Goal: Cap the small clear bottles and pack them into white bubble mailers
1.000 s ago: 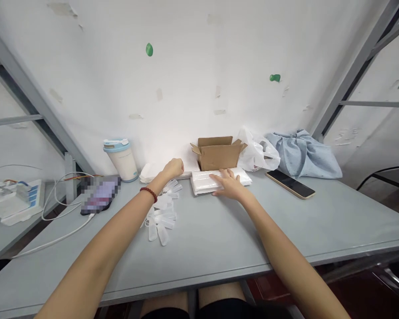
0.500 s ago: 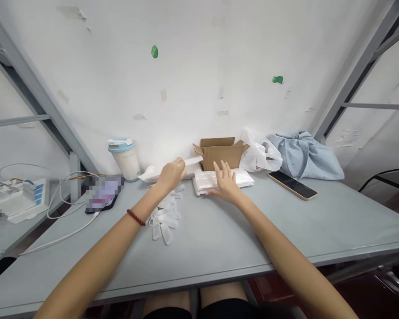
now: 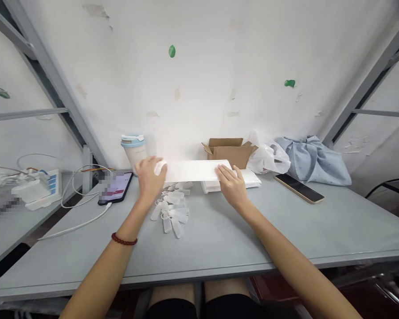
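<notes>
Head view: the person holds a long white piece (image 3: 191, 170) across the far middle of the grey table (image 3: 219, 239), one end in each hand. The left hand (image 3: 148, 177) is closed around the left end, with the fingers curled over it. The right hand (image 3: 231, 186) lies with stretched fingers on top of the right end. Its thumb is hidden, so I cannot tell if this hand really pinches the piece or only rests on it. The piece lies about level. It seems to be raised a little above the table, but I cannot be sure of this. It is just behind a heap of small clear caps (image 3: 173, 212) and in front of a stack of white sheets (image 3: 249, 177), which lies just before the cardboard box (image 3: 229, 150). In my judgement the step in hand is to carry this long, thin piece with two hands. To do it well, both ends should be at the same height, and the right thumb should come under the end, because a flat hand alone can let the piece slip. The piece looks light and may bend, so a soft grip is enough. The left wrist should pass above the clear caps and not push them. The cup (image 3: 134, 148) stands close behind the left hand, so that elbow should move with care.
</notes>
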Demonstrator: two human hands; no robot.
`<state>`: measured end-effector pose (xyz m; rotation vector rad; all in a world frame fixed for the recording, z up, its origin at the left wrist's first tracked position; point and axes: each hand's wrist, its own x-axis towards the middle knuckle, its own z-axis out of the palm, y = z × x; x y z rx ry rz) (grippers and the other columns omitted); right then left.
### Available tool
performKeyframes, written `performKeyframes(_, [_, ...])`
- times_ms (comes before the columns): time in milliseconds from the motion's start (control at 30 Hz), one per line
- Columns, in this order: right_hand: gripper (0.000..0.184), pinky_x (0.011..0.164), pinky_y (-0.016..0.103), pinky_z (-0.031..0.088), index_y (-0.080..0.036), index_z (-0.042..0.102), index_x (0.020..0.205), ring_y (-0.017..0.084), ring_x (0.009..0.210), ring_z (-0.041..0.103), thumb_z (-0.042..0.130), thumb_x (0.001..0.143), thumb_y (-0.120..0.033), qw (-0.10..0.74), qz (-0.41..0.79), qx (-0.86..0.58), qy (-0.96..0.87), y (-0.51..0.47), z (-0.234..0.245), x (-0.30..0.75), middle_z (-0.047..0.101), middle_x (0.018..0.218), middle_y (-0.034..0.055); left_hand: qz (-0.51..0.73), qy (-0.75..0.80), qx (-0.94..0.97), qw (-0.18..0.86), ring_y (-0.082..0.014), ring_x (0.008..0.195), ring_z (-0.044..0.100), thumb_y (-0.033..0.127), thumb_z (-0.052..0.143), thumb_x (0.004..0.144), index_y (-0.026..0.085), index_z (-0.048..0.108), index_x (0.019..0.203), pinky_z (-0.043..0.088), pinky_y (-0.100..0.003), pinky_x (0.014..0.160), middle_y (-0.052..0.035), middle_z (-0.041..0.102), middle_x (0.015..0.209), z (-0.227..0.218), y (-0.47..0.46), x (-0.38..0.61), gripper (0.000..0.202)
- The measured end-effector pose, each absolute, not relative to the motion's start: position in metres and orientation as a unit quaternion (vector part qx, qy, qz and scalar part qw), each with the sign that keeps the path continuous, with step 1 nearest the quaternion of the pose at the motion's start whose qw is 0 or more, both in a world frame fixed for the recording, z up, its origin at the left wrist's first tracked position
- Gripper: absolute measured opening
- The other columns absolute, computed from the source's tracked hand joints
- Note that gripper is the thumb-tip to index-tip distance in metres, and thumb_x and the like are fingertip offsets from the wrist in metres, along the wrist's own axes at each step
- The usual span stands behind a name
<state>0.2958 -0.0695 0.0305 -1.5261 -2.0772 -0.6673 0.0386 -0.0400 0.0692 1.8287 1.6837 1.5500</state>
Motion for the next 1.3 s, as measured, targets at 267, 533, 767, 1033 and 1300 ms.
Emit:
performKeyframes(267, [0.052, 0.106, 0.051, 0.016, -0.011, 0.038, 0.136, 0.028, 0.136, 0.022, 0.036, 0.083, -0.013, 0.204, -0.25, -0.59, -0.74, -0.074, 0.031, 0.286, 0.037, 0.141, 0.0179, 0.487, 0.453, 0.497, 0.558, -0.0142, 0.065, 0.061, 0.016, 0.064, 0.063, 0.012, 0.063, 0.071, 0.05, -0.023, 0.063, -0.0052, 0.066, 0.07, 0.062, -0.03, 0.018, 0.009])
performKeyframes(533, [0.098, 0.102, 0.059, 0.009, -0.01, 0.018, 0.142, 0.038, 0.135, 0.007, 0.058, 0.063, -0.052, 0.163, -0.173, -0.486, -0.841, -0.091, 0.03, 0.262, 0.019, 0.146, 0.0222, 0.376, 0.365, 0.618, 0.587, -0.0155, 0.072, 0.063, 0.028, 0.071, 0.063, 0.014, 0.07, 0.078, 0.049, -0.026, 0.07, -0.0039, 0.069, 0.077, 0.058, -0.056, 0.057, 0.021])
performKeyframes(767, [0.077, 0.098, 0.047, 0.023, -0.01, 0.034, 0.132, 0.034, 0.117, 0.035, 0.059, 0.066, -0.042, 0.219, -0.172, -0.457, -0.845, -0.094, 0.038, 0.262, 0.041, 0.126, 0.0204, 0.405, 0.437, 0.639, 0.486, -0.0116, 0.056, 0.055, 0.034, 0.069, 0.065, 0.015, 0.064, 0.068, 0.043, -0.022, 0.054, 0.0008, 0.062, 0.061, 0.057, -0.059, 0.063, 0.02])
performKeyframes(1033, [0.04, 0.082, 0.035, 0.034, -0.016, 0.048, 0.112, 0.027, 0.097, 0.046, 0.057, 0.075, -0.028, 0.247, -0.215, -0.479, -0.814, -0.088, 0.042, 0.274, 0.052, 0.109, 0.0144, 0.177, 0.438, 0.779, 0.412, -0.0154, 0.075, 0.055, 0.043, 0.067, 0.066, 0.018, 0.067, 0.084, 0.04, -0.023, 0.06, -0.003, 0.065, 0.084, 0.085, -0.06, 0.019, 0.03])
performKeyframes(1300, [0.034, 0.076, 0.033, 0.034, -0.017, 0.049, 0.108, 0.025, 0.093, 0.047, 0.058, 0.075, -0.024, 0.247, -0.214, -0.495, -0.805, -0.087, 0.045, 0.282, 0.054, 0.104, 0.0116, -0.002, 0.363, 0.857, 0.366, -0.0144, 0.08, 0.053, 0.036, 0.069, 0.062, 0.023, 0.067, 0.087, 0.038, -0.021, 0.067, 0.0023, 0.067, 0.089, 0.085, -0.061, 0.016, 0.028])
